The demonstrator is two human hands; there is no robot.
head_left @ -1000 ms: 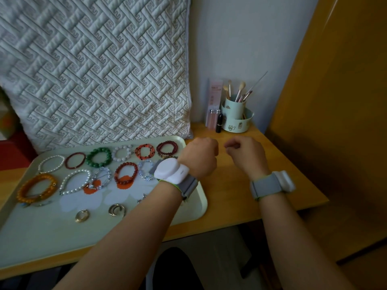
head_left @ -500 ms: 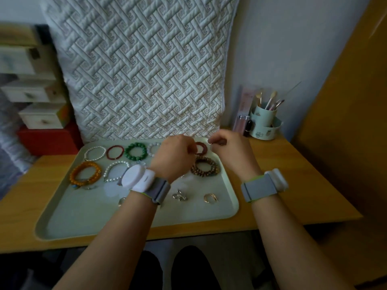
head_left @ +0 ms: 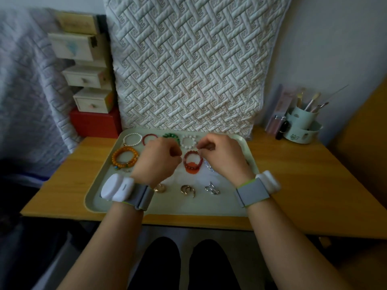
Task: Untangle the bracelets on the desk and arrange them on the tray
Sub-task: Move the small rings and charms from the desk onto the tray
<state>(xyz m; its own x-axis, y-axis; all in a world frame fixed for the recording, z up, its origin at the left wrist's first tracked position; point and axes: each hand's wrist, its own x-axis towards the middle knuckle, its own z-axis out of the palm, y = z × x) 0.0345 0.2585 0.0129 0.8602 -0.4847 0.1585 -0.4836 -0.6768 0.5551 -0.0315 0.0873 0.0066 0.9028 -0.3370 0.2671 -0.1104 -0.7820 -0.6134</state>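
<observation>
Both hands were over the tray [head_left: 95, 203], which sat mid-frame on the wooden tabletop [head_left: 293, 181]. Left hand [head_left: 158, 162] was curled into a loose fist w/ fingers toward the right; whether it pinched anything couldn't be told. Right hand [head_left: 222, 156] was curled too, thumb and forefinger pinched on sth thin and small at approx. upper centre of the tray, too fine to identify.

Bracelets lay in rows on the tray. Back row, left to right: white pearl bracelet [head_left: 132, 139], thin red bracelet [head_left: 149, 137], green bead bracelet [head_left: 172, 136] partly behind the left hand, white chunky bracelet [head_left: 189, 141]. Below them at the tray's left, an amber bead bracelet [head_left: 125, 157], coiled in several loops. Between the two hands lay a dark red bead bracelet [head_left: 193, 161] over an orange patch. A clear bead piece [head_left: 209, 166] showed just beside the right hand, mostly hidden.

Front row, lower part of the tray: gold ring piece [head_left: 160, 188] next to the left wrist, gold cuff [head_left: 188, 190], silver piece [head_left: 212, 189], well apart from each other.

Each wrist wore a grey band w/ a white device. Quilted pillow [head_left: 188, 63] stood behind the tray; brush holder [head_left: 301, 126] at right; small drawers [head_left: 88, 78] at upper left.
</observation>
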